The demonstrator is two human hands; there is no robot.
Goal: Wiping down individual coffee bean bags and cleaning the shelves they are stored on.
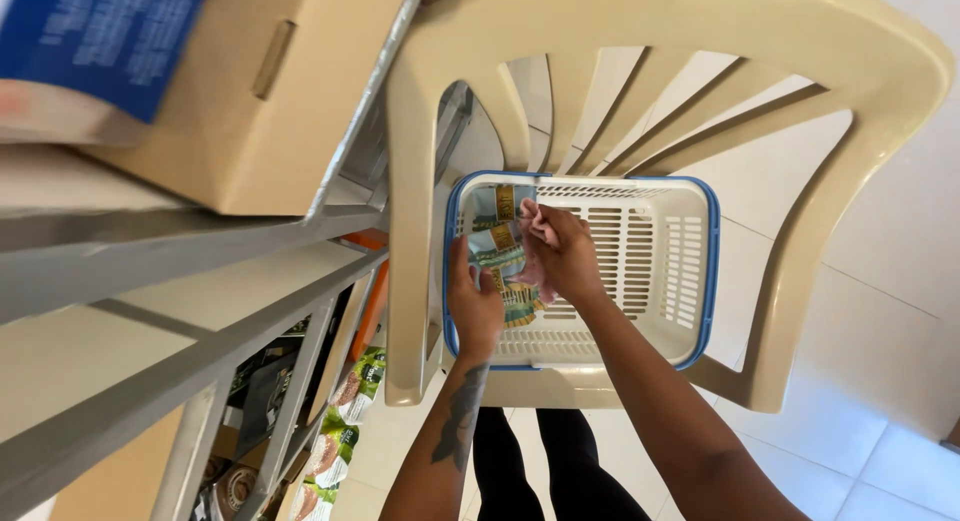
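Note:
A white plastic basket with a blue rim [690, 271] sits on the seat of a cream plastic chair [800, 101]. Several flat light-blue and green packets [497, 243] lie stacked at the basket's left end. My left hand [473, 299] grips the packets at their near edge. My right hand [565, 253] presses a pink cloth [528, 217] onto the top of the packets. Part of the stack is hidden under both hands.
A grey metal shelf rack [200, 331] stands to the left, with a brown cardboard box [290, 101] on top. Green-and-white pouches [345, 421] lie on its lower shelf. White floor tiles [880, 441] show to the right.

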